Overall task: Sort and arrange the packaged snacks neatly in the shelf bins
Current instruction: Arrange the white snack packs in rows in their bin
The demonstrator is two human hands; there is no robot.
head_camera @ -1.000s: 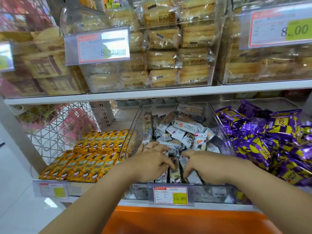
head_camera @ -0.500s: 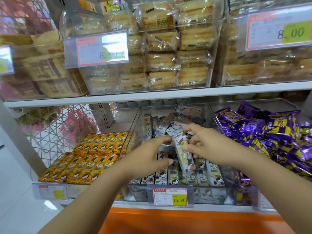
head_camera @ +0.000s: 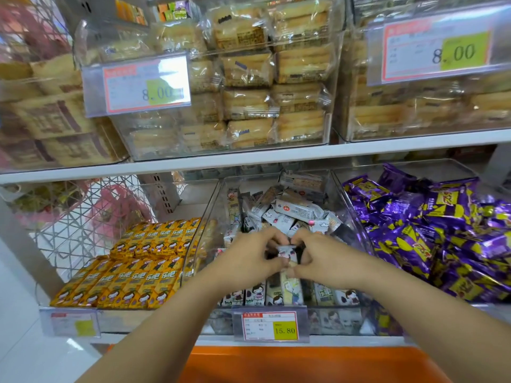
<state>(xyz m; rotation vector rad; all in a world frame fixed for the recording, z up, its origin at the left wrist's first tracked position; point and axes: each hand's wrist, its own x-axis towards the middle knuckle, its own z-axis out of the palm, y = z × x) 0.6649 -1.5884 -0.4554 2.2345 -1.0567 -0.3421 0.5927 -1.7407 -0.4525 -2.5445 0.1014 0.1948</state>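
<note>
A: Left-bin packets (head_camera: 132, 268)?
B: Orange-yellow, printed with a cartoon face and pale lettering.
A: Middle-bin packets (head_camera: 290, 211)?
B: White and pale grey mostly, with small cartoon figures, some brown panels, a round red mark here and there.
A: Pinched packet (head_camera: 287, 250)?
B: White, silvery at the crimp, a touch of red.
A: Right-bin packets (head_camera: 431, 236)?
B: Glossy purple with yellow patches and dark lettering.
A: Price tag (head_camera: 270, 326) below?
B: White, red border, yellow block with dark numerals.
A: Pastries (head_camera: 249, 103) above?
B: Pale gold under clear wrap, brown printed bands.
A: Shelf edge (head_camera: 249, 160)?
B: White. Orange surface (head_camera: 304, 363) underneath.
</note>
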